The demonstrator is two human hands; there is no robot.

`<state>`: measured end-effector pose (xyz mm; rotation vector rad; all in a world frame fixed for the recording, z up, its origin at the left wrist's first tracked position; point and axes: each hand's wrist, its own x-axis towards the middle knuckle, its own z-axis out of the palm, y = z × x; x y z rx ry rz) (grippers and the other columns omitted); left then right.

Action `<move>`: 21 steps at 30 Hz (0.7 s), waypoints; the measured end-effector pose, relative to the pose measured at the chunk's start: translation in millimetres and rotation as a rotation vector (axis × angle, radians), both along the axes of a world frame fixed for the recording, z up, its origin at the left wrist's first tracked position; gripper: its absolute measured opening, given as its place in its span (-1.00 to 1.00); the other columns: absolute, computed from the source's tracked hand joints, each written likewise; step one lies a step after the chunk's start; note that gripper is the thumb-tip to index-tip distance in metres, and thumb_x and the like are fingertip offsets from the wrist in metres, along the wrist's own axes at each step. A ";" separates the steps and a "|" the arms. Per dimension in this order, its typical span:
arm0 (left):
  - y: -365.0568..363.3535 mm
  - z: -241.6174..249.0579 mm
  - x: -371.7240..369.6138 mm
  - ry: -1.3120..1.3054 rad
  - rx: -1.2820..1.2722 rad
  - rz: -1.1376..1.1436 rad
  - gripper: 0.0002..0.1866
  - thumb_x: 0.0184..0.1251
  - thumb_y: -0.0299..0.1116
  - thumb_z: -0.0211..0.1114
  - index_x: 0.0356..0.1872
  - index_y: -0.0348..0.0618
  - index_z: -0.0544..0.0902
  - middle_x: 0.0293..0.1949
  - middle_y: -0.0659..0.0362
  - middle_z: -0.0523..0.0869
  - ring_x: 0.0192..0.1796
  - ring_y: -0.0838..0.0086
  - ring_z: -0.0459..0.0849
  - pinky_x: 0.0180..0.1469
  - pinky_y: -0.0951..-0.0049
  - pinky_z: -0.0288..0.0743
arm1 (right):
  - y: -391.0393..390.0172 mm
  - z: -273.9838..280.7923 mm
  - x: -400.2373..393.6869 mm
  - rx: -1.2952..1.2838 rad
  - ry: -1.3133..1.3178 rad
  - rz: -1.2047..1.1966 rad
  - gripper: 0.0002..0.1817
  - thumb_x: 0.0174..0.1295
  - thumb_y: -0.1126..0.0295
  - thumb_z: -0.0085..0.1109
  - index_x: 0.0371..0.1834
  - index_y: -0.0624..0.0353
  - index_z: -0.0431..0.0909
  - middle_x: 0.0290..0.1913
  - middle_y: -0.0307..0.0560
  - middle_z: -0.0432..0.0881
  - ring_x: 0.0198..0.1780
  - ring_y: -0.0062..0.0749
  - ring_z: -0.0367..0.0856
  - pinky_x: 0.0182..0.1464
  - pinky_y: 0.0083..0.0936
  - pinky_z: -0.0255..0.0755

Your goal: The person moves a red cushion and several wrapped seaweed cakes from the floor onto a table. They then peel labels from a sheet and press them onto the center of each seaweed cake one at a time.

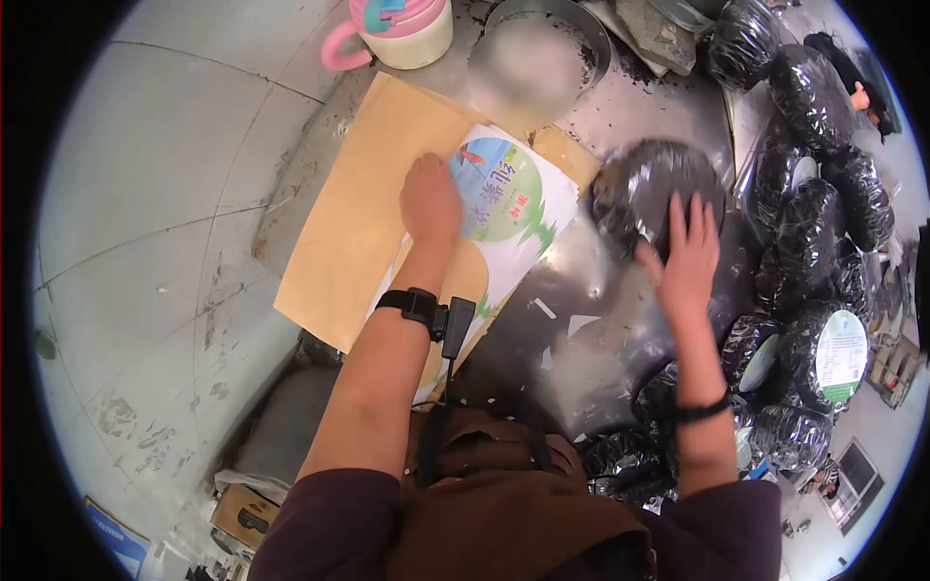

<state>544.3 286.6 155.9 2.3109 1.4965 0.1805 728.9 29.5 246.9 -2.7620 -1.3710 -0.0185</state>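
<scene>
My left hand point(432, 200) rests on a stack of tan and white paper, fingers curled at the left edge of a printed label sheet point(504, 194). That sheet carries a round green and blue label with red and green characters. What the curled fingers hold, if anything, is hidden. My right hand point(686, 257) lies with fingers spread on the near right side of a round package in shiny black plastic wrap point(644, 184). Slight motion blur covers this hand and the package. The package sits on the metal table, just right of the paper stack.
Several black-wrapped packages point(809, 232) are piled along the right; one shows a white and green label point(841, 356). A pink-handled cup point(412, 39) and a round metal pan point(591, 39) stand at the back. Paper scraps point(581, 324) lie on the metal table point(513, 358).
</scene>
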 end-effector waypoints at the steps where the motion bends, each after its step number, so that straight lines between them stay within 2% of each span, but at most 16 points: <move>1: 0.0 -2.5 0.1 -0.055 0.016 0.031 -0.84 0.35 -0.33 0.06 -0.32 -0.19 0.52 -0.26 0.03 0.61 -0.17 0.07 0.60 -0.14 0.10 0.48 | -22.9 6.2 -28.1 -0.027 0.059 -0.007 -0.11 -0.03 0.01 0.33 0.41 0.04 0.22 0.44 0.15 0.14 0.43 0.14 0.07 0.36 0.02 0.00; 4: -3.4 -7.9 -3.7 -0.165 0.059 0.045 -0.85 0.33 -0.32 0.09 -0.31 -0.19 0.52 -0.24 0.03 0.61 -0.19 0.04 0.60 -0.15 0.09 0.47 | -73.4 22.5 -99.8 -0.076 0.233 -0.024 -0.10 -0.15 0.05 0.41 0.34 0.05 0.31 0.41 0.19 0.16 0.42 0.19 0.05 0.34 0.07 0.00; 6: -1.2 -6.7 -4.0 -0.231 0.079 0.001 -0.85 0.32 -0.32 0.11 -0.31 -0.20 0.52 -0.24 0.03 0.61 -0.20 0.03 0.59 -0.16 0.09 0.46 | -87.0 38.8 -144.9 -0.164 0.354 -0.003 -0.10 -0.18 0.03 0.44 0.34 -0.04 0.33 0.41 0.12 0.17 0.41 0.13 0.08 0.33 0.07 0.01; 9: -16.5 -0.4 -8.1 -0.323 0.065 -0.088 -0.90 0.30 -0.39 0.14 -0.31 -0.21 0.50 -0.24 0.06 0.61 -0.21 0.08 0.59 -0.17 0.14 0.45 | -107.5 48.1 -191.8 -0.102 0.461 0.073 -0.20 -0.08 0.05 0.40 0.31 -0.04 0.36 0.40 0.06 0.19 0.39 0.00 0.14 0.34 -0.04 0.05; 11: -39.0 28.7 -12.0 -0.645 0.081 -0.219 -0.92 0.26 -0.47 0.16 -0.35 -0.24 0.46 -0.23 0.06 0.60 -0.21 0.16 0.58 -0.13 0.25 0.44 | -115.7 49.6 -196.6 -0.100 0.508 0.030 -0.18 -0.05 0.07 0.38 0.33 0.06 0.31 0.40 0.07 0.19 0.39 -0.03 0.16 0.34 -0.10 0.08; 13: -85.2 72.5 -27.8 -0.816 -0.088 -0.340 -0.91 0.30 -0.50 0.16 -0.34 -0.25 0.43 -0.19 0.05 0.62 -0.18 0.28 0.59 -0.05 0.35 0.42 | -121.4 51.3 -191.4 0.201 0.599 -0.166 -0.06 -0.08 0.17 0.44 0.38 0.22 0.16 0.39 0.13 0.17 0.38 -0.04 0.18 0.31 -0.17 0.15; 15: -149.8 125.5 -51.3 -1.044 -0.550 -0.278 -0.92 0.36 -0.50 0.13 -0.31 -0.23 0.40 -0.14 0.04 0.62 -0.13 0.37 0.58 0.01 0.38 0.40 | -120.4 47.9 -184.2 0.640 0.819 -0.416 -0.09 -0.08 0.25 0.46 0.36 0.27 0.18 0.35 0.08 0.25 0.30 -0.19 0.32 0.18 -0.30 0.33; 16: -174.3 153.7 -64.0 -1.072 -0.778 -0.310 -0.93 0.37 -0.51 0.12 -0.29 -0.23 0.40 -0.12 0.05 0.61 -0.12 0.41 0.57 0.03 0.40 0.41 | -120.8 48.3 -178.6 0.657 0.811 -0.428 -0.09 -0.08 0.25 0.46 0.36 0.27 0.18 0.35 0.08 0.25 0.30 -0.19 0.32 0.18 -0.30 0.33; 17: -190.5 172.1 -73.4 -1.090 -1.008 -0.341 -0.94 0.38 -0.51 0.10 -0.27 -0.24 0.39 -0.09 0.06 0.60 -0.11 0.44 0.56 0.04 0.41 0.41 | -121.2 49.7 -171.7 0.786 1.100 -0.514 -0.20 -0.04 0.29 0.44 0.27 0.29 0.26 0.24 0.02 0.38 0.19 -0.32 0.41 0.09 -0.40 0.37; 18: -198.1 175.9 -79.2 -1.087 -1.010 -0.361 -0.94 0.38 -0.51 0.10 -0.27 -0.24 0.39 -0.09 0.06 0.60 -0.11 0.44 0.56 0.04 0.41 0.41 | -122.9 52.7 -168.2 0.912 1.392 -0.589 -0.32 0.00 0.34 0.43 0.19 0.31 0.34 0.13 -0.05 0.51 0.08 -0.45 0.51 0.01 -0.50 0.42; 19: -203.7 176.0 -83.8 -1.067 -1.146 -0.268 -0.94 0.37 -0.53 0.11 -0.28 -0.23 0.40 -0.08 0.06 0.59 -0.12 0.44 0.57 0.05 0.42 0.41 | -124.8 56.6 -167.5 0.907 1.552 -0.667 -0.64 0.07 0.41 0.37 -0.11 0.32 0.49 -0.19 -0.23 0.64 -0.19 -0.62 0.56 -0.16 -0.63 0.42; 20: -207.3 173.1 -85.9 -1.043 -1.277 -0.169 -0.94 0.35 -0.55 0.11 -0.30 -0.23 0.40 -0.06 0.07 0.58 -0.12 0.44 0.58 0.05 0.43 0.41 | -131.1 57.4 -167.1 0.843 1.553 -0.715 -0.73 0.09 0.43 0.35 -0.21 0.30 0.51 -0.27 -0.27 0.63 -0.25 -0.66 0.54 -0.22 -0.63 0.41; 21: -208.0 160.7 -88.4 -1.046 -1.275 -0.175 -0.94 0.35 -0.55 0.11 -0.30 -0.23 0.40 -0.06 0.07 0.58 -0.12 0.44 0.58 0.05 0.43 0.41 | -137.1 56.8 -166.9 0.771 1.554 -0.764 -0.82 0.10 0.46 0.33 -0.32 0.28 0.52 -0.35 -0.31 0.63 -0.32 -0.70 0.52 -0.28 -0.62 0.39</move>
